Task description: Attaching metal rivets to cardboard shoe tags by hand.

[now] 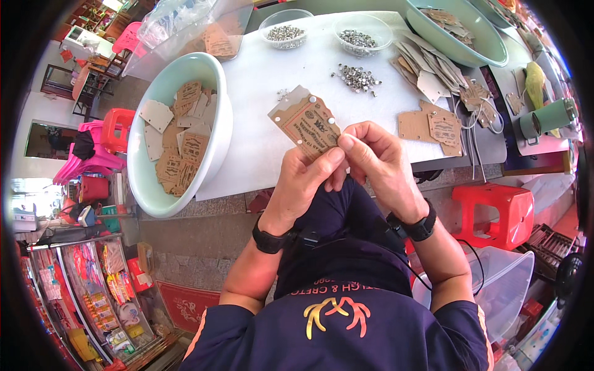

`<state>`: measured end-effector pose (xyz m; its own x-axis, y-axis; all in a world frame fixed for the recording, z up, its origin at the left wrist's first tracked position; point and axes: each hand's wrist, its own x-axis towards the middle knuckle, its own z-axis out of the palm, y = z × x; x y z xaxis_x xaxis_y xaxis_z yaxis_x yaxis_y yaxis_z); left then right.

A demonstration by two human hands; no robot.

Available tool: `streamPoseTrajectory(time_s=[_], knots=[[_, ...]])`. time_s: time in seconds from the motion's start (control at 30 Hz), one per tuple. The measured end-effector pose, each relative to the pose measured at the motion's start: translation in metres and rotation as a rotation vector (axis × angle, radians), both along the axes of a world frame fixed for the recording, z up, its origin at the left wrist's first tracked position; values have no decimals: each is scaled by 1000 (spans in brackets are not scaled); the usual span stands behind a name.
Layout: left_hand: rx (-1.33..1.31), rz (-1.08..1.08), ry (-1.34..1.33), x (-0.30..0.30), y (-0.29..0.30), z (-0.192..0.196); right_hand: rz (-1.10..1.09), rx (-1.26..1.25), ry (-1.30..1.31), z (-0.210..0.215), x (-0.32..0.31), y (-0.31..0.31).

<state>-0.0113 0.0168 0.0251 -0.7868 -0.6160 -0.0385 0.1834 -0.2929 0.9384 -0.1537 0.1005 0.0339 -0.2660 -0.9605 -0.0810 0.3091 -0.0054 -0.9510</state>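
Between my two hands is a printed brown cardboard tag with notched edges and several small whitish round studs near its rim. My left hand pinches its near edge with thumb and fingers. At the near right corner, the thumb and fingers of my right hand close on the same tag. A greyish card edge shows behind its far side, and I cannot tell whether it is a separate piece. Just beyond lie a few tiny clear or silvery bits. A loose heap of metal studs sits farther off on the white tabletop.
A pale green basin of cardboard tags stands at left, another basin at far right. Two clear bowls hold studs. Stacked tags, flat tags and strings lie right, near a red stool.
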Motion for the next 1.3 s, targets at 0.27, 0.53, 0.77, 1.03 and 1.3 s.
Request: streamPoseTrajectory(time_s=[0.27, 0.53, 0.77, 1.03, 1.3], knots=[[-204, 9, 66, 3, 8, -3, 26, -41, -148, 12, 7, 9], [-346, 75, 24, 10, 17, 5, 50, -119, -207, 14, 15, 17], [-451, 73, -15, 10, 19, 9, 59, -111, -221, 13, 13, 22], [-268, -52, -44, 2, 17, 16, 45, -73, 8, 14, -10, 17], [-421, 110, -265, 0, -9, -6, -437, -271, 123, 57, -116, -8]])
